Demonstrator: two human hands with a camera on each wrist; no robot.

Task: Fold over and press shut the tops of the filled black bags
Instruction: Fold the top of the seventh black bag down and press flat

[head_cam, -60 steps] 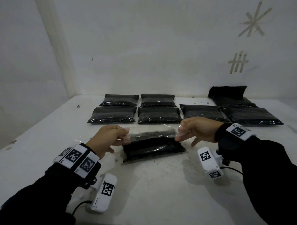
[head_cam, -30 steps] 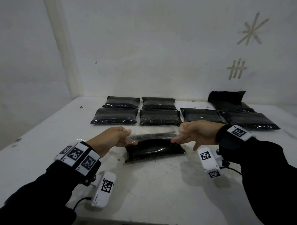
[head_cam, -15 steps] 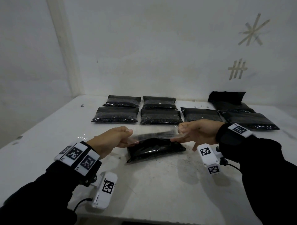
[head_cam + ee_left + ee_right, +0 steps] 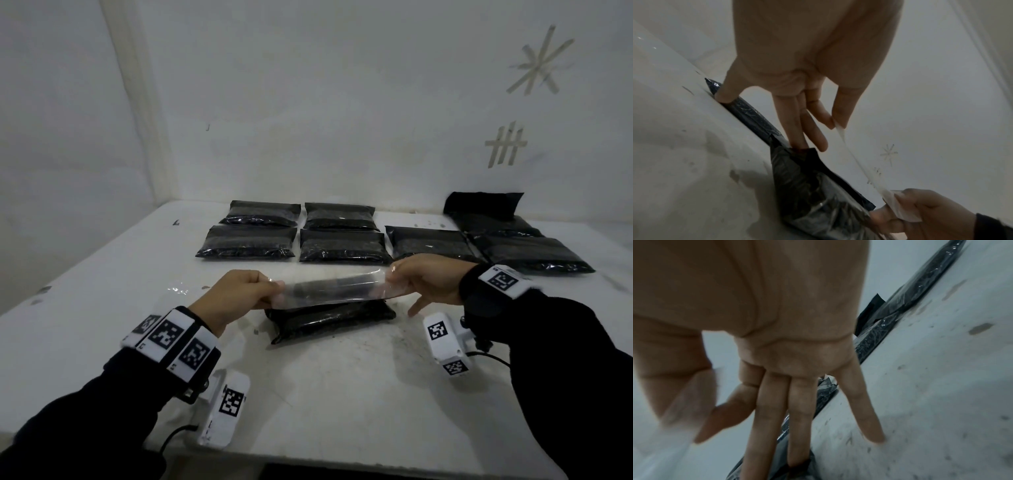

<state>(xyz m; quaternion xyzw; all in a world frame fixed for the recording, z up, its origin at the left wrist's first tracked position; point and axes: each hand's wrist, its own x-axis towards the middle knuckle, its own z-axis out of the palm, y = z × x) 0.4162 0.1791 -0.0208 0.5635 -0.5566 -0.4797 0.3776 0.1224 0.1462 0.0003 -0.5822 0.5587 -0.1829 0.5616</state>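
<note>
A filled black bag [image 4: 329, 320] lies on the white table [image 4: 342, 394] in front of me. Its clear plastic top [image 4: 335, 289] is stretched taut above it between my hands. My left hand [image 4: 274, 291] pinches the left end with thumb and forefinger. My right hand [image 4: 394, 279] pinches the right end. In the left wrist view the left hand [image 4: 836, 125] grips the clear top [image 4: 859, 164] while its other fingers reach down to the bag [image 4: 807, 186]. In the right wrist view the right hand [image 4: 701, 410] holds blurred film, its other fingers straight.
Several folded black bags [image 4: 339, 246] lie in two rows behind the one I hold. More bags [image 4: 531, 253] lie at the back right, one with a raised flap [image 4: 483, 205]. Walls close the back and left. The table's front edge is near my wrists.
Both hands keep their pinch on the clear top, which stays stretched over the bag. Its broad face has turned a little more toward me.
</note>
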